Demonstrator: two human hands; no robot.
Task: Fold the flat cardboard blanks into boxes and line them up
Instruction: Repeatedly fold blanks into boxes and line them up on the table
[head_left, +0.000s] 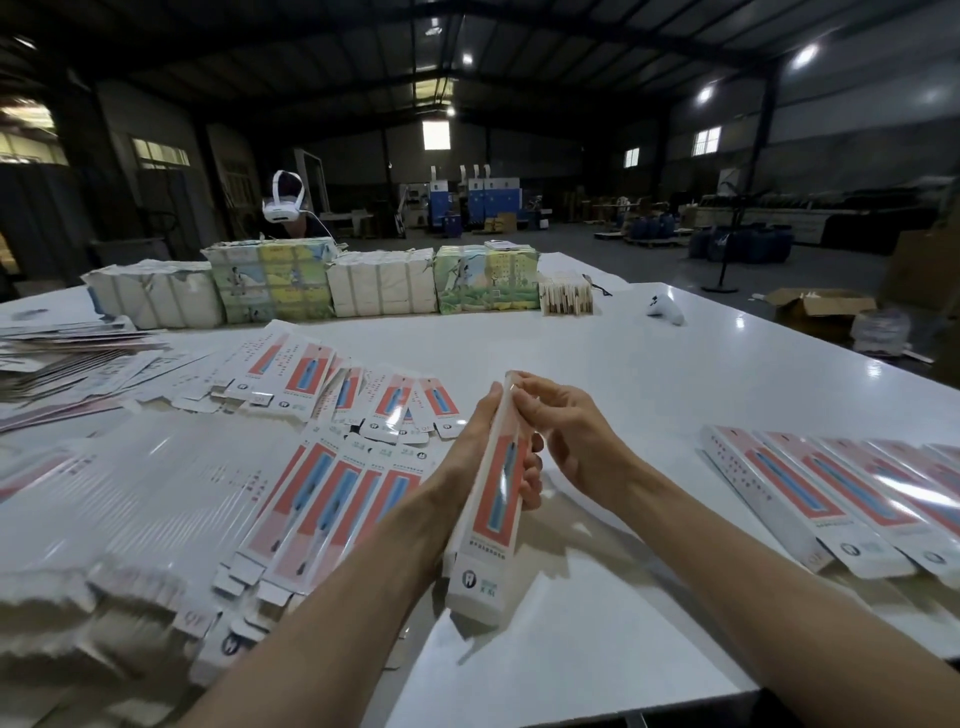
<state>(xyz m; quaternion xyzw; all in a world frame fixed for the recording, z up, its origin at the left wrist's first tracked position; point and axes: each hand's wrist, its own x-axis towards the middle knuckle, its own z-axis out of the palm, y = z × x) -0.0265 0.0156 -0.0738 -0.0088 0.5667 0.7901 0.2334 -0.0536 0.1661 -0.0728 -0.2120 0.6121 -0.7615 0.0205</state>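
Pinching the far end of the box (496, 499) with fingertips (535, 384) of the right hand (576, 441); gripping its middle with the left hand (478, 441), curled round. Held above the table (597, 353) near its front edge. Lined up by the right edge: several finished boxes (810, 483). Toward the left edge: heaps of flat blanks (332, 493), likely most of the job.

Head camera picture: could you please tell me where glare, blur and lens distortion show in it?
In the head view, ceiling lamps glare off the white table; the flat blanks at lower left are smeared, while the box gripped by the left hand and right hand is sharper; the wide lens bows the table edges; the background is dim.
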